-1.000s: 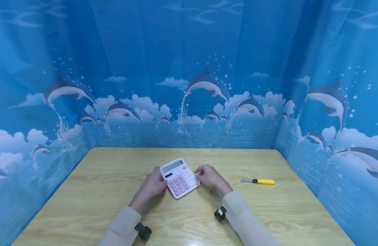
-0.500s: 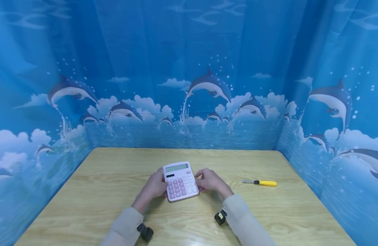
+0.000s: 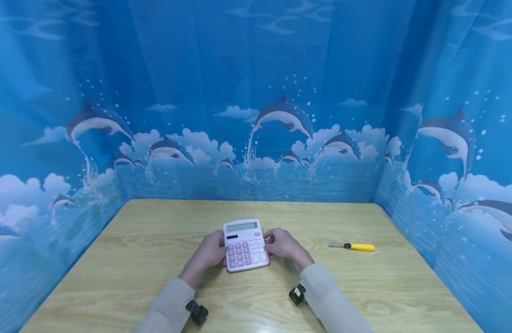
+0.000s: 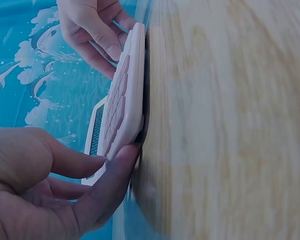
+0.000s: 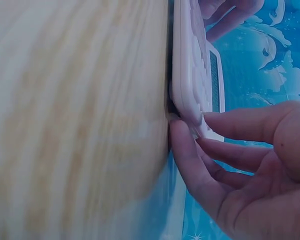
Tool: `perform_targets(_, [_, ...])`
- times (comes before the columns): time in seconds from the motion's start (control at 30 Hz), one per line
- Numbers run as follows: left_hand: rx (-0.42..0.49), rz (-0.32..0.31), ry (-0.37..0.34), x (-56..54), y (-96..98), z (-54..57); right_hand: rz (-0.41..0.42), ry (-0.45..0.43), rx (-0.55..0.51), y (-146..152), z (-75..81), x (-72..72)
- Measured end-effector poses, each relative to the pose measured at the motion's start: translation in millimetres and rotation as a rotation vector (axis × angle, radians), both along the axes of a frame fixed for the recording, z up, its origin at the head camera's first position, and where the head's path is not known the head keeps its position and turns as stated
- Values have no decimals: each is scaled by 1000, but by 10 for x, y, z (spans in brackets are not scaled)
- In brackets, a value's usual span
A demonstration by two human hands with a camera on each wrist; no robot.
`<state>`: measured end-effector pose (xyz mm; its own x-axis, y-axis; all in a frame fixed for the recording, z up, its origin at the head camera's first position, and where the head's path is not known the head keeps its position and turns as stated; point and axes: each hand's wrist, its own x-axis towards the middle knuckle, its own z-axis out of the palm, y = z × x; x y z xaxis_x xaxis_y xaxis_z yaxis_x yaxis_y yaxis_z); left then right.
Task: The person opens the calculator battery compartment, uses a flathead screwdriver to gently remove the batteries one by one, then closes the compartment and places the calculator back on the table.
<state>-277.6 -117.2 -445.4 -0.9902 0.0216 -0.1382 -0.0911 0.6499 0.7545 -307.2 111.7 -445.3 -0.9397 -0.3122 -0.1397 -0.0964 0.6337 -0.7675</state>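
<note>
A pink-and-white calculator (image 3: 245,245) lies face up near the middle of the table, its grey display at the far end. On its left edge, my left hand (image 3: 212,249) pinches the side between thumb and fingers. My right hand (image 3: 282,243) holds the opposite edge in the same way. From the left wrist view, the calculator (image 4: 130,90) appears edge-on, low over the tabletop, with a left fingertip at its underside. In the right wrist view, one finger of the right hand (image 5: 240,165) reaches under the calculator's rim while the thumb touches its top.
To the right on the wooden table (image 3: 156,217) lies a screwdriver (image 3: 352,247) with a yellow handle, its tip pointing left. A blue dolphin-print curtain (image 3: 256,92) encloses the back and sides of the table. Black wrist cameras sit below both sleeves.
The calculator has turned from a slant to nearly straight, its top end swinging right. My right hand has gone from beside its edge to holding it; the left kept its hold.
</note>
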Motion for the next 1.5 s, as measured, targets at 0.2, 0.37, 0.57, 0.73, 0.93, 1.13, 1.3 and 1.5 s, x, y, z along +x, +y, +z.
perform_targets(0.2, [-26,-33,29,14,-19,-24,-9,-17,3,-13,-39,-9])
perform_targets(0.37, [-29,-30,21,20,-21,-47,-5,-39,-16,-18,-50,11])
perform_targets(0.57, [-24,-31,29,28,-17,-41,-8,-37,-19,-31,-46,27])
perform_targets(0.73, [-28,-33,19,26,-13,-40,-6,-34,-28,-32,-45,33])
perform_targets(0.93, [-33,-51,34,27,-3,-19,-14,-47,-40,-16,-24,39])
perform_targets(1.13, [-45,-60,37,32,2,-26,-11,-52,-29,-11,-18,45])
perform_targets(1.3, [-28,-56,11,37,-1,-18,-3,-44,-26,-22,-32,33])
perform_targets(1.5, [-28,-49,-6,37,-29,13,8,-28,-7,-53,-4,23])
